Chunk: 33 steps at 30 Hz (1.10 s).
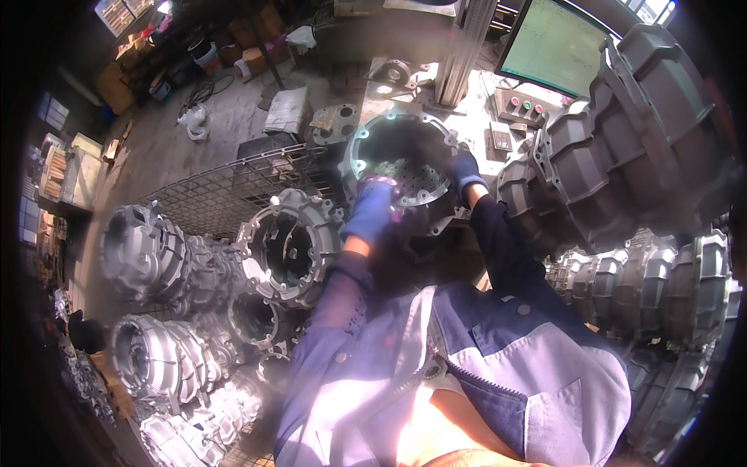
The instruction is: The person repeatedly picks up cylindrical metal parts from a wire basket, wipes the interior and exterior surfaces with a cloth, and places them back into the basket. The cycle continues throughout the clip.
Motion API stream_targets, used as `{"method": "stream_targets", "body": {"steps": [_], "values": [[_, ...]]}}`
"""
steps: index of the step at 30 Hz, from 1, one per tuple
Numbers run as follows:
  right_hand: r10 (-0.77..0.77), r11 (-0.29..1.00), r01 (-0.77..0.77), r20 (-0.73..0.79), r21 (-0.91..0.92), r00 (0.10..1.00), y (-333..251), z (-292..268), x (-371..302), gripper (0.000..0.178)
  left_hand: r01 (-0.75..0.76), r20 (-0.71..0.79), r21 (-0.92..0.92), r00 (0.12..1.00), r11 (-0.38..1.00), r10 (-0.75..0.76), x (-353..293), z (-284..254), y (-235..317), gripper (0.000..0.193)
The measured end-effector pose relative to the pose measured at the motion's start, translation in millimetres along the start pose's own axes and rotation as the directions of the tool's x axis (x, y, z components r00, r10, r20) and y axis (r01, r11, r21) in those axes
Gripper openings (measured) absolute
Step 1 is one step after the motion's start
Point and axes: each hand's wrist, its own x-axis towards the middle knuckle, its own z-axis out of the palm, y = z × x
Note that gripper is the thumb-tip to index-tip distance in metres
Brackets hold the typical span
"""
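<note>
A cast metal gearbox housing stands in front of me with its round, flanged opening facing up; bolt holes run round the rim. My left hand, in a blue glove, is closed over the near left part of that rim. On the right side of the same housing, my right hand, gloved too, grips the edge, its fingers partly lost in shadow. Through the opening a perforated surface shows. Just left of my left arm lies another open housing, its ring turned toward me.
Several castings are stacked at the left beside a wire mesh cage. More large housings rise close to my right arm. Beyond them are a monitor and a button box. A flat plate with holes lies beyond the cage.
</note>
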Motion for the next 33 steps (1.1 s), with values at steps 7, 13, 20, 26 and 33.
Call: {"method": "stream_targets", "body": {"steps": [7,13,20,26,33], "values": [[0.045,0.998,-0.042,-0.079,0.043,0.996,-0.4,4.5,1.1,0.063,-0.019,-0.084,-0.064,0.996,0.998,0.013,-1.6,13.4,-14.7,0.041],[-0.015,0.993,0.026,-0.091,0.115,0.996,-4.7,-0.9,-6.5,0.060,-0.060,-0.047,0.055,0.997,0.997,0.062,1.1,18.5,-19.6,0.042],[-0.141,0.899,0.154,-0.062,0.409,0.988,7.5,-14.6,-15.9,0.044,-0.015,-0.010,0.032,1.000,0.999,0.016,-0.9,11.5,-14.4,0.034],[0.013,0.898,0.215,-0.511,0.384,0.860,67.1,8.9,7.4,0.033,0.075,0.223,0.103,0.970,0.992,-0.096,0.9,3.2,-5.9,0.056],[0.040,0.951,-0.160,-0.407,-0.265,0.913,108.5,-4.8,74.1,0.071,0.099,0.164,0.035,0.981,0.994,-0.103,-0.4,6.9,-10.8,0.055]]}}
